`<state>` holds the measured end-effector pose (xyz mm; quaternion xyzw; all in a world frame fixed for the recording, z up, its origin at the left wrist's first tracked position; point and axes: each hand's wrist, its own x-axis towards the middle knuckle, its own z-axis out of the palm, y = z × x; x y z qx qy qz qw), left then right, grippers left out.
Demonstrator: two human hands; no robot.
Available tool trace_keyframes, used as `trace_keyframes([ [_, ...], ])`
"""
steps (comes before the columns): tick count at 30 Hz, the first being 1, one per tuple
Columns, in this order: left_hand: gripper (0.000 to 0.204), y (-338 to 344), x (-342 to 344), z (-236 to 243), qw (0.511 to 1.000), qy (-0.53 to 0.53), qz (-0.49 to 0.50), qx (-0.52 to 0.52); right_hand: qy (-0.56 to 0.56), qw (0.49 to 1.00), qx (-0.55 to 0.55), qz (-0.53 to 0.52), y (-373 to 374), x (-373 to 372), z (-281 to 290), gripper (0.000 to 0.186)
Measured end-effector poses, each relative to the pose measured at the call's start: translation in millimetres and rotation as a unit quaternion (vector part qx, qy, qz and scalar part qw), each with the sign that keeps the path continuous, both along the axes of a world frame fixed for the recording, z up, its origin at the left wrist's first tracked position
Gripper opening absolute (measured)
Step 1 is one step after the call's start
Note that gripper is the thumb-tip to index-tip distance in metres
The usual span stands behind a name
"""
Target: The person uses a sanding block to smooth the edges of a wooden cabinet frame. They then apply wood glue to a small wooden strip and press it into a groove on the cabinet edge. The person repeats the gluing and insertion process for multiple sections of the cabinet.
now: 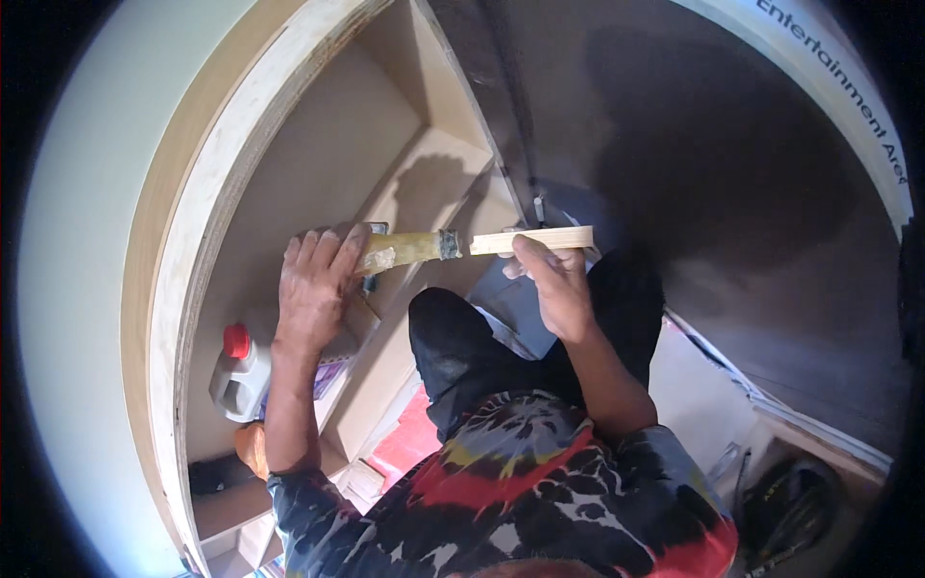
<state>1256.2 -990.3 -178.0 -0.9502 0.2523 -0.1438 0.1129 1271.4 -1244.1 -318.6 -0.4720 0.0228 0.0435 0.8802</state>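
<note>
My left hand (323,289) is wrapped round a yellowish, smeared squeeze bottle (409,249) that lies sideways in its grip. The bottle's dark, banded neck points right. Across a small gap, a pale strip of wood (554,237) sits level with that neck, its left end nearest it. My right hand (561,289) holds the strip from below, fingers and thumb closed about its middle. A small dark item (369,282) shows just below the bottle by my left fingers, too hidden to name. Both hands are above my bent knees.
An open wooden cabinet (289,173) with shelves rises on the left. Inside stand a white jug (229,395) with a red cap and an orange object (251,449). A dark panel (732,193) fills the right. Something black (795,511) lies lower right, beside a red sheet's far side (407,438).
</note>
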Motion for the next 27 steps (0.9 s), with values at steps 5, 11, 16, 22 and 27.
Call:
trace_keyframes([
  [5, 0.050, -6, 3, 2, 0.999, 0.009, -0.031, -0.029, 0.004, 1.000, -0.005, 0.011, 2, -7, -7, 0.020],
  [11, 0.064, 2, 4, -3, 0.999, 0.042, -0.022, -0.016, 0.040, 0.999, 0.004, 0.005, 7, -12, -9, 0.019],
  [16, 0.064, 10, 5, -4, 0.997, 0.073, -0.019, -0.012, 0.039, 0.999, 0.031, -0.015, 13, -15, -10, 0.018],
  [22, 0.058, 16, 8, -7, 0.994, 0.103, -0.003, -0.020, 0.025, 0.998, 0.051, -0.022, 16, -15, -12, 0.018],
  [27, 0.071, 19, 9, -16, 0.995, 0.096, -0.008, -0.021, 0.015, 0.999, 0.041, -0.012, 13, -17, -8, 0.019],
])
